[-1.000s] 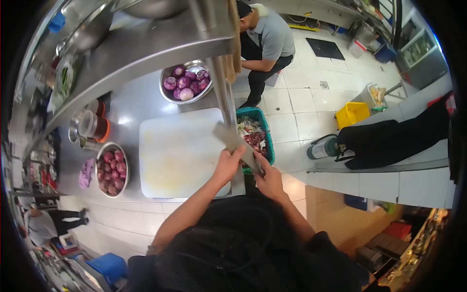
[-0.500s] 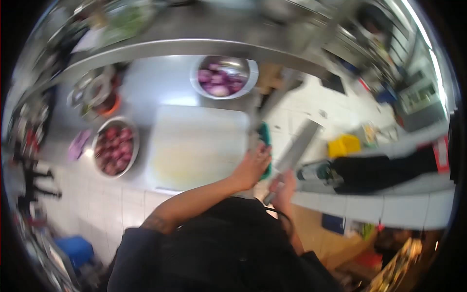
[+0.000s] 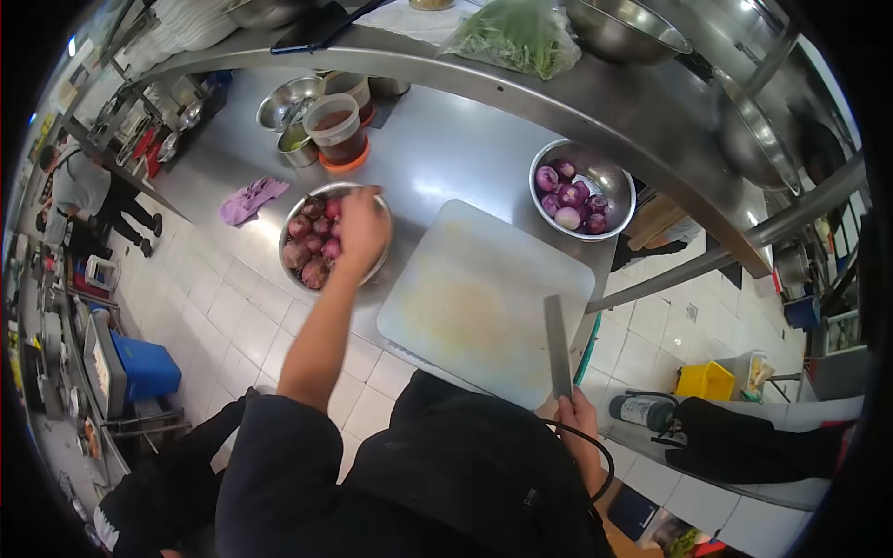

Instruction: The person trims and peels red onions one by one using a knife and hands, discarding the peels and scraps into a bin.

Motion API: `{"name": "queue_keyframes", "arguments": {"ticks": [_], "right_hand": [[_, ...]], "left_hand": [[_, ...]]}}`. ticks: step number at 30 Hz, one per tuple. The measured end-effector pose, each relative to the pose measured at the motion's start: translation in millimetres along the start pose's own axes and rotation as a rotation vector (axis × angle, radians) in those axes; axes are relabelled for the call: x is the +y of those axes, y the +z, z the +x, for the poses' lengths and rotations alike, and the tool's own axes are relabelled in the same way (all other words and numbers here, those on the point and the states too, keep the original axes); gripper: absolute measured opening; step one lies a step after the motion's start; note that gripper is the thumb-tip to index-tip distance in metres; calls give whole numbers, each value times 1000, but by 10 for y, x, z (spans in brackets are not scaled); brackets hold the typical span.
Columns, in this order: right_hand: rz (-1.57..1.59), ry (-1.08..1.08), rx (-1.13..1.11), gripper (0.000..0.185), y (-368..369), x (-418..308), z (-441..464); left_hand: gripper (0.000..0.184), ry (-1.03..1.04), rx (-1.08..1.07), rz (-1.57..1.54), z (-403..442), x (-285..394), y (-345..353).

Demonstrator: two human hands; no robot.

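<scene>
My left hand [image 3: 365, 232] is over the right side of a metal bowl [image 3: 296, 197] of unpeeled red onions [image 3: 313, 234]. Its fingers are blurred, so I cannot make out whether they grip an onion. In my right hand [image 3: 580, 430] is a knife [image 3: 558, 346] with a long, broad blade, held by the handle at the right edge of a white cutting board [image 3: 465, 321]. The blade points away from me above the board, which carries yellowish stains. Beyond the board, a second metal bowl [image 3: 614, 221] holds several peeled purple onions [image 3: 569, 200].
A purple cloth [image 3: 251, 200] lies left of the onions. Behind are plastic tubs [image 3: 337, 135] and small metal bowls [image 3: 290, 100]. An overhead shelf [image 3: 484, 84] bears a bag of greens [image 3: 516, 39]. A green edge [image 3: 588, 349] shows beside the board. Other people [image 3: 98, 191] are at left.
My left hand has gone from the board's right edge to the unpeeled onions. The knife has swung from beyond the board's right side to over it. The view has turned rightward.
</scene>
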State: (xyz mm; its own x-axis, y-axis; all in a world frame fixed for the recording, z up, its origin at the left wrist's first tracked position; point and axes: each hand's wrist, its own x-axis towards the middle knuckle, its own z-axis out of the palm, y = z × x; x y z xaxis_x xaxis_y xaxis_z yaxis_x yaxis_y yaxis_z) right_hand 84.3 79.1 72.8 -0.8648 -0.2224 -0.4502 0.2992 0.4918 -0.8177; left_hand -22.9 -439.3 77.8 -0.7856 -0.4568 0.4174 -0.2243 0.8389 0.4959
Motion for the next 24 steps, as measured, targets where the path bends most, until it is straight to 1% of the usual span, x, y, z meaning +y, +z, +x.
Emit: {"name": "queue_keyframes", "arguments": {"ticks": [1,3,5,6,7,9,10,12,13,14,15,16,17,19,20,21,22,23,24], "right_hand": [[3,2,11,37,19,-32,46],[-148,-45,22,38,91,16,121],[-252,-26,46,40,133,-14,137],[-282,-14,57,39,134,-99,132],[-270,-64,49,39,116,0,170],[-237,11,1,38,80,-3,188],[-253,23,6,38,80,-60,156],[-321,-105,19,37,103,-202,109],[-328,-103,23,37,124,-204,112],[-294,-147,-82,37,136,-194,117],[-260,-189,-183,37,142,-180,128],[-210,-234,-266,34,152,-159,164],[-218,-230,-253,34,132,-121,188],[-52,100,-250,29,102,18,202],[-49,24,-63,25,104,213,171],[-52,17,-69,25,67,315,129],[-241,-97,172,25,11,409,88],[-423,-203,417,26,-15,475,51],[-416,-194,415,26,-46,346,-4]], "left_hand": [[40,-38,-113,157,104,-258,-67],[44,-43,-313,189,127,-616,1],[46,62,-450,-4,124,-1093,316],[47,16,-467,-23,100,-1061,332],[48,-35,-480,-41,91,-968,265],[47,-54,-472,-76,75,-883,201],[46,-58,-436,-66,77,-882,182],[44,-77,-324,-82,62,-864,122],[44,-85,-256,-111,89,-811,71],[44,-144,-221,-95,98,-529,-89],[42,-138,-99,-138,73,-435,-87],[41,-171,-73,-235,45,-303,-97],[40,-204,-46,-332,-1,-153,-74],[37,-172,-118,-664,-187,177,39],[33,-124,-145,-584,-354,408,61],[30,-178,-293,-894,-554,493,256],[29,-167,-387,-909,-783,834,242],[28,-214,-531,-1075,-1072,970,457],[32,-271,-652,-1106,-1342,1130,636]]}}
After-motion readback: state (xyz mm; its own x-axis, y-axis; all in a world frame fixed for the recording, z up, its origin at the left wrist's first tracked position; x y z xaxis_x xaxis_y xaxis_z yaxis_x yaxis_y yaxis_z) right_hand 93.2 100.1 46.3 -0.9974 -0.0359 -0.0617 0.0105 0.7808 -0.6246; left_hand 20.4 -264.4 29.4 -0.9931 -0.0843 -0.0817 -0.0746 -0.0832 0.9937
